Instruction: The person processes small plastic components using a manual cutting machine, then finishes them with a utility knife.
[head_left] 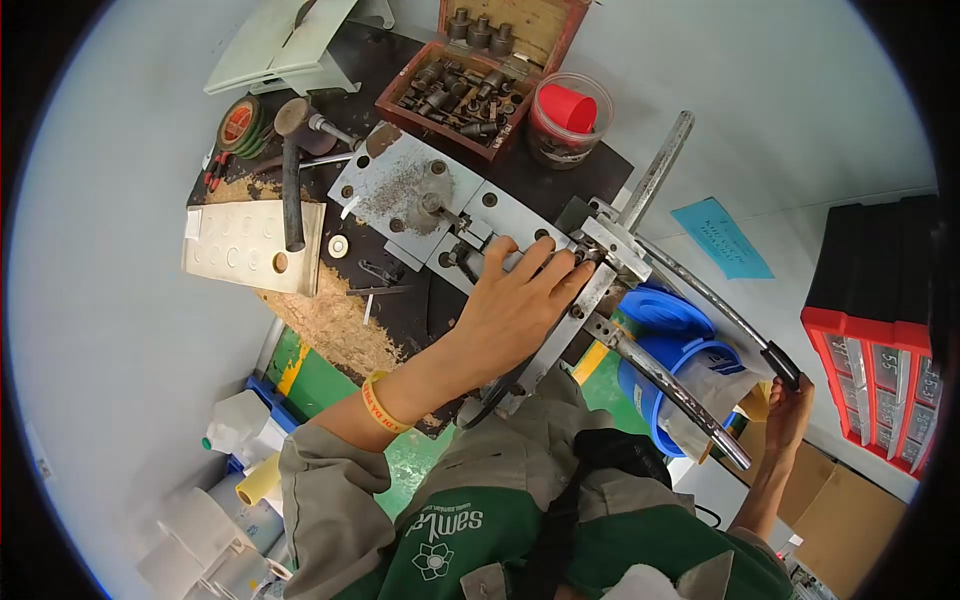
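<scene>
My left hand (pixel 520 308), a yellow wristband (pixel 386 402) behind it, lies over the steel bench fixture (pixel 478 222). Its thumb and forefinger come together beside the clamp block (pixel 616 250), on something small and dark that I cannot make out. The other fingers rest bent on the fixture. Out to the right, my right hand (pixel 790 408) is closed round the black grip of a long metal lever (pixel 715 300), which runs back to the block. Two more bars, an upper bar (pixel 655 172) and a lower bar (pixel 680 393), stick out from the same end.
Behind the fixture stand a wooden box of tool bits (pixel 455 95) and a clear tub (pixel 570 120) with a red cup. A mallet (pixel 293 175) and a pale plate with round marks (pixel 252 245) lie to the left. A blue bin (pixel 660 375) stands below the lever, near red-fronted drawers (pixel 875 375).
</scene>
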